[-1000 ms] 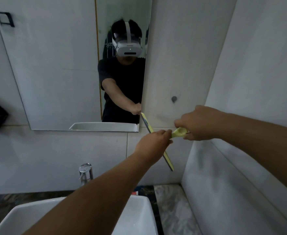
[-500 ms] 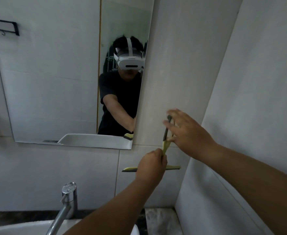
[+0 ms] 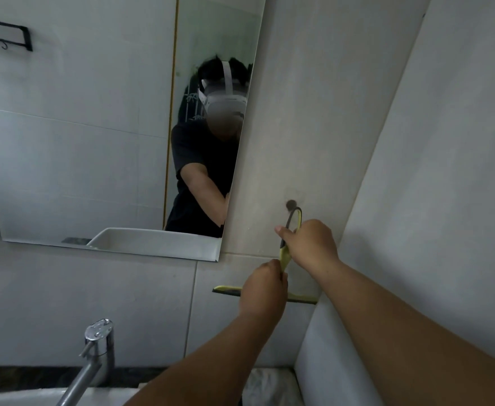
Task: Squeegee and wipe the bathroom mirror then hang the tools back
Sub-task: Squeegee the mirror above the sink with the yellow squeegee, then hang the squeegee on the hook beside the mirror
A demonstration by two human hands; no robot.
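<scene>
At the wall hook: squeegee loop just beside it, probably not yet seated.
Left hand: fingers grip the handle.
Right hand: fingers pinch the loop.
Left: hanging; no cloth visible.

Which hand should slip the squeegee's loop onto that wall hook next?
Right. The right hand pinches the squeegee by its handle just under the loop, right below the wall hook. The left hand grips lower, near the blade.

Both hands gripping yellow squeegee handle, loop just below wall hook, beside mirror
</scene>
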